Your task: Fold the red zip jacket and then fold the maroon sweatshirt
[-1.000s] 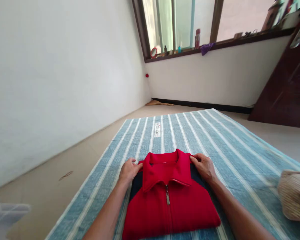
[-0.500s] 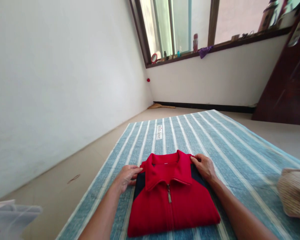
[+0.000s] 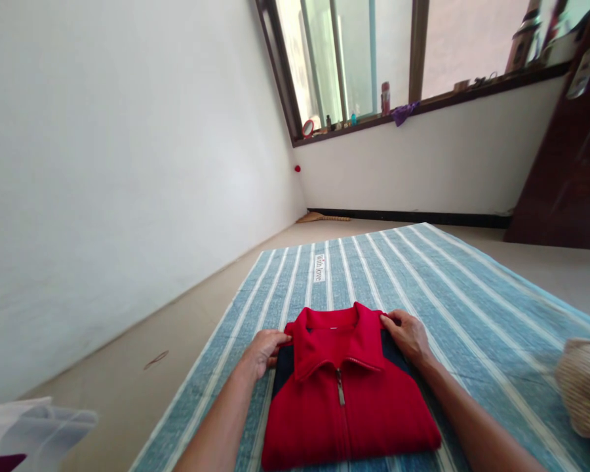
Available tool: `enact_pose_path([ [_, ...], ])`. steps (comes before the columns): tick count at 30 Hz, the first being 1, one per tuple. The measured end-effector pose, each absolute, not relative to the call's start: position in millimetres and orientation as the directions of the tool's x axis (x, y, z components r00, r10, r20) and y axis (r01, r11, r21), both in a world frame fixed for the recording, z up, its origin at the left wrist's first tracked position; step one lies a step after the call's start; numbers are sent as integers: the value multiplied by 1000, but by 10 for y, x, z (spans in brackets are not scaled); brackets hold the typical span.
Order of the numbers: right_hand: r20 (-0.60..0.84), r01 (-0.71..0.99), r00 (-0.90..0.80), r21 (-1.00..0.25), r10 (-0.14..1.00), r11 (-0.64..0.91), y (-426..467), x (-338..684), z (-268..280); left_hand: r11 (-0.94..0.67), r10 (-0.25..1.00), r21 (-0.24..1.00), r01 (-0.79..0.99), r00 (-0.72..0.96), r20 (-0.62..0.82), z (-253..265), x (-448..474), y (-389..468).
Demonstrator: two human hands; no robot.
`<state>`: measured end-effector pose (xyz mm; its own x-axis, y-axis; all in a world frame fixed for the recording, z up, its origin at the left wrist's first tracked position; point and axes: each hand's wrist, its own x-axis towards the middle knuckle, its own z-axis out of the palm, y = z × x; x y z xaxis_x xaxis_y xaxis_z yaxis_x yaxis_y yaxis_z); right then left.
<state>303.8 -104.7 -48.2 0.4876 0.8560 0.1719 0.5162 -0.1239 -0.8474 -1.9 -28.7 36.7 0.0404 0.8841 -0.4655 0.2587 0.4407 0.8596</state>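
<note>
A red jacket (image 3: 319,419) with navy shoulder panels lies folded into a neat block, its collar up and its zipper pull (image 3: 341,388) at the front. It rests on a blue cloth with white stripes (image 3: 476,341). My left hand (image 3: 265,351) pinches the jacket's left shoulder edge beside the collar. At the opposite shoulder, my right hand (image 3: 407,335) has its thumb and fingers closed on the fabric. Both forearms run along the sides of the jacket. The undersides of the folds are hidden.
A beige knitted item (image 3: 585,387) sits at the right on the striped cloth. White and grey plastic-looking material (image 3: 34,429) is at lower left. A broom (image 3: 322,217) lies by the far wall. Bottles and a purple cloth (image 3: 403,114) occupy the windowsill; a dark red door (image 3: 565,164) stands right.
The camera view has shifted slightly, so everything appears a little lower and further right. Both hands stay at the jacket's shoulders, and the jacket keeps its folded shape.
</note>
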Motion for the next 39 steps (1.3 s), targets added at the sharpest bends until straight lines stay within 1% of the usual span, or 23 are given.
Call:
enact_pose_path([
  [4, 175, 516, 490, -848, 854, -122, -1055, 3033, -476, 440, 886, 889, 129, 100, -453, 325, -25, -287],
  [8, 153, 503, 481, -855, 863, -129, -1066, 3030, -468, 463, 877, 887, 6, 143, -459, 230, -51, -331],
  [11, 136, 500, 475, -855, 870, -139, -1068, 3031, -473, 461, 881, 886, -51, 148, -450, 166, -70, -364],
  [15, 151, 501, 479, -856, 865, -128, -1066, 3033, -480, 468, 877, 878, -103, 179, -446, 137, -74, -373],
  [20, 157, 492, 475, -863, 866, -114, -1062, 3031, -476, 472, 876, 874, -116, 177, -449, 129, -66, -349],
  [26, 123, 476, 481, -868, 868, -140, -1058, 3024, -472, 464, 881, 878, -121, 166, -442, 132, -65, -342],
  [32, 137, 490, 476, -861, 869, -132, -1062, 3016, -465, 465, 883, 878, -115, 138, -449, 128, -70, -346],
  [39, 118, 469, 468, -873, 876, -133, -1060, 3016, -458, 450, 887, 882, -142, 182, -424, 4, -130, -301],
])
